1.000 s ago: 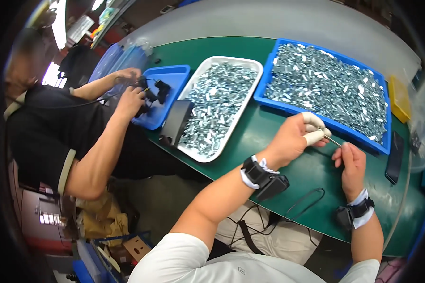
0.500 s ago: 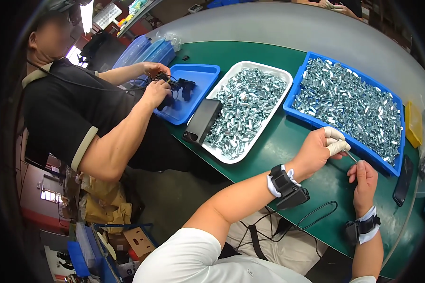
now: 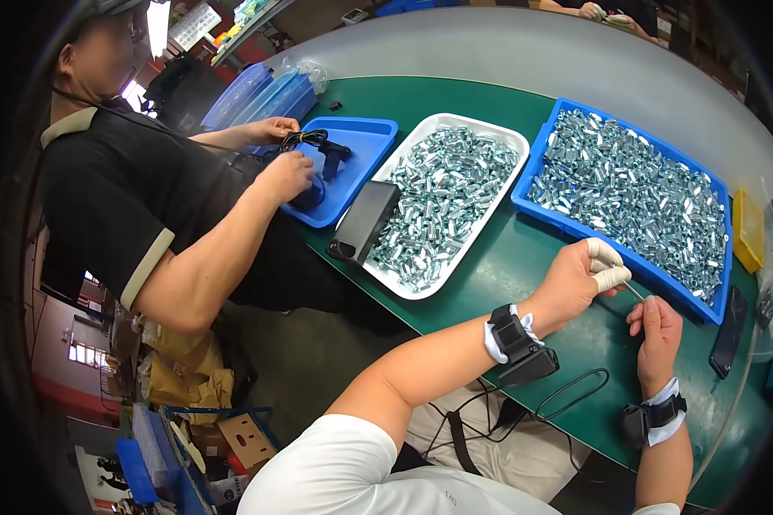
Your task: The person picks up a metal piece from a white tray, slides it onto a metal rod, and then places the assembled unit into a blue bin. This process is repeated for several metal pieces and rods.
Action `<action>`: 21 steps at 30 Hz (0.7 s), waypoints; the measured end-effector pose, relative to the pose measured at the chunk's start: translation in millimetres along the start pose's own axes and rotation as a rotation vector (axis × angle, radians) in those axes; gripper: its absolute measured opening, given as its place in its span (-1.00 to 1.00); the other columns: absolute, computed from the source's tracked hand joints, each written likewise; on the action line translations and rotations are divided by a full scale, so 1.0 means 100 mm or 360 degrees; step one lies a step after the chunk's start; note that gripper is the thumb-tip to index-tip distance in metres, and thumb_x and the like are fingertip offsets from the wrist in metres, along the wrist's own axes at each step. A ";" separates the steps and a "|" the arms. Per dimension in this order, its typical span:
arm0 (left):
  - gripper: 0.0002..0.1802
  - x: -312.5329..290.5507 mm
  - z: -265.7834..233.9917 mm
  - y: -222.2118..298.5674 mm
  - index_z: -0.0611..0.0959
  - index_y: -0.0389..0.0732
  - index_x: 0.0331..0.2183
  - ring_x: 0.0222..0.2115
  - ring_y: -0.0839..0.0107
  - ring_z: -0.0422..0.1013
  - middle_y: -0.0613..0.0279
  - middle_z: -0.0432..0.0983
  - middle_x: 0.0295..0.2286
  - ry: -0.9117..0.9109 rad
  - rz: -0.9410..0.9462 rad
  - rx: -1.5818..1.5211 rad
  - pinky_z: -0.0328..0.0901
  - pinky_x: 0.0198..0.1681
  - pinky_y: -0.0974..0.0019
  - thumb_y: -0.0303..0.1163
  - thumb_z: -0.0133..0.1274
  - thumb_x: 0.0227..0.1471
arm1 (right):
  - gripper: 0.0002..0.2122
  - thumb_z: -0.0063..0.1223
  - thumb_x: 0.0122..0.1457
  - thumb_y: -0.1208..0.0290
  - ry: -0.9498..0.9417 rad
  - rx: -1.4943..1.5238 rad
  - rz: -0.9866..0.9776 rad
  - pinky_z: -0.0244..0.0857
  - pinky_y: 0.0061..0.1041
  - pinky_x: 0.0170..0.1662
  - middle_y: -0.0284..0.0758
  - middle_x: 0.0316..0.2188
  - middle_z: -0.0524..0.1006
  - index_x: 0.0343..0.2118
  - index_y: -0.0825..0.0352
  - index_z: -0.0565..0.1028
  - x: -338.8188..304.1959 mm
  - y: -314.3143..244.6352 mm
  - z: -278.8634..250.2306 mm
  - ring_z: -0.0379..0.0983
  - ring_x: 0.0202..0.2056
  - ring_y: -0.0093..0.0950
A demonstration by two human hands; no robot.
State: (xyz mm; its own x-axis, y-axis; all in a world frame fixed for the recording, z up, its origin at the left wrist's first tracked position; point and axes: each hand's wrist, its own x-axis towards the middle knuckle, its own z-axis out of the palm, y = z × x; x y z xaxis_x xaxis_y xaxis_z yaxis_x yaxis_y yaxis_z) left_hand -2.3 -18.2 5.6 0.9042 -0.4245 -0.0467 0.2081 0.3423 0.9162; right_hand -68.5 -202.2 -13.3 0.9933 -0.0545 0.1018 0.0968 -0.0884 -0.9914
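My left hand (image 3: 571,279), with pale covers on its thumb and fingertips, is closed in a pinch on a small metal piece that is mostly hidden. Between the thumb and curled fingers of my right hand (image 3: 660,333) is a thin metal rod (image 3: 636,293). Its far end reaches the left fingertips. Both hands hover over the green table (image 3: 498,262), by the near wall of a large blue tray (image 3: 561,221) heaped with short shiny metal sleeves. Left of that, a white tray (image 3: 508,182) contains more of the same sleeves.
A black box-shaped device (image 3: 365,221) leans on the white tray. At the left, a co-worker handles black cables (image 3: 307,137) over a shallow blue tray (image 3: 365,142). Far right lie a dark phone (image 3: 730,333) and a yellow bin (image 3: 747,230). A cable loop (image 3: 575,378) rests near my wrists.
My hands keep nearly the same pose, the left fingers closing further over the small piece. The co-worker's hands have shifted around the cables, now gathered in a bundle.
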 end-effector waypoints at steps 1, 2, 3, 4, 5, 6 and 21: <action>-0.82 0.00 0.01 -0.02 0.51 -0.25 -0.35 -0.40 0.49 0.51 0.22 0.56 -0.42 -0.0005 0.0010 -0.0010 0.38 -0.36 0.47 -0.37 0.15 0.09 | -0.65 -0.19 0.35 0.26 -0.0003 -0.0004 -0.0007 0.07 -0.68 -0.45 -0.44 -0.60 0.38 -0.54 0.37 0.40 0.00 0.00 0.00 0.20 -0.56 -0.70; -0.81 0.00 0.02 0.00 0.52 -0.24 -0.38 -0.43 0.50 0.50 0.24 0.56 -0.45 -0.0010 0.0019 -0.0019 0.37 -0.38 0.48 -0.35 0.16 0.08 | -0.65 -0.18 0.35 0.27 -0.0005 -0.0008 -0.0013 0.07 -0.68 -0.45 -0.44 -0.59 0.39 -0.54 0.37 0.41 0.00 0.00 0.00 0.21 -0.56 -0.70; -0.81 0.00 0.02 0.01 0.52 -0.24 -0.38 -0.43 0.50 0.50 0.24 0.56 -0.45 -0.0008 0.0020 -0.0018 0.37 -0.38 0.48 -0.35 0.16 0.08 | -0.65 -0.18 0.35 0.27 -0.0007 -0.0008 -0.0014 0.07 -0.68 -0.45 -0.44 -0.59 0.39 -0.54 0.37 0.41 0.00 0.01 0.01 0.21 -0.56 -0.70; -0.80 -0.01 0.01 0.02 0.52 -0.24 -0.42 -0.47 0.52 0.48 0.26 0.54 -0.49 -0.0009 -0.0076 0.0060 0.35 -0.43 0.48 -0.33 0.17 0.07 | -0.66 -0.18 0.35 0.28 -0.0012 -0.0027 -0.0034 0.08 -0.68 -0.45 -0.44 -0.59 0.39 -0.54 0.37 0.41 -0.01 0.01 0.02 0.22 -0.55 -0.70; -0.78 -0.02 0.01 0.04 0.53 -0.23 -0.47 -0.51 0.54 0.46 0.28 0.53 -0.53 -0.0010 -0.0174 0.0138 0.33 -0.48 0.48 -0.31 0.18 0.07 | -0.66 -0.18 0.34 0.29 -0.0018 -0.0046 -0.0055 0.08 -0.69 -0.45 -0.43 -0.58 0.40 -0.53 0.38 0.41 -0.01 0.01 0.03 0.22 -0.55 -0.70; -0.75 -0.02 0.00 0.05 0.53 -0.22 -0.51 -0.55 0.56 0.44 0.30 0.51 -0.58 -0.0010 -0.0271 0.0216 0.31 -0.52 0.49 -0.29 0.19 0.06 | -0.67 -0.17 0.34 0.30 -0.0024 -0.0064 -0.0074 0.09 -0.69 -0.45 -0.43 -0.57 0.41 -0.53 0.38 0.42 -0.01 0.02 0.04 0.23 -0.55 -0.70; -0.65 -0.09 0.13 -0.01 0.47 -0.29 -0.64 -0.68 0.60 0.24 0.29 0.39 -0.71 -0.0154 0.0480 0.0925 0.15 -0.63 0.41 -0.33 0.27 -0.07 | -0.64 -0.18 0.32 0.27 -0.0343 0.0102 0.0024 0.05 -0.70 -0.55 -0.41 -0.64 0.41 -0.58 0.37 0.41 0.03 -0.03 -0.08 0.20 -0.65 -0.70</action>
State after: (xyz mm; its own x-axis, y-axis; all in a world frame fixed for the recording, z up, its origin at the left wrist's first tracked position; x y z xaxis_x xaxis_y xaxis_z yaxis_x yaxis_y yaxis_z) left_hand -15.3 -25.3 10.6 0.8480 -0.4638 0.2565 -0.3086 -0.0387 0.9504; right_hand -66.3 -210.4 -9.4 0.9845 0.1590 0.0737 0.0788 -0.0257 -0.9966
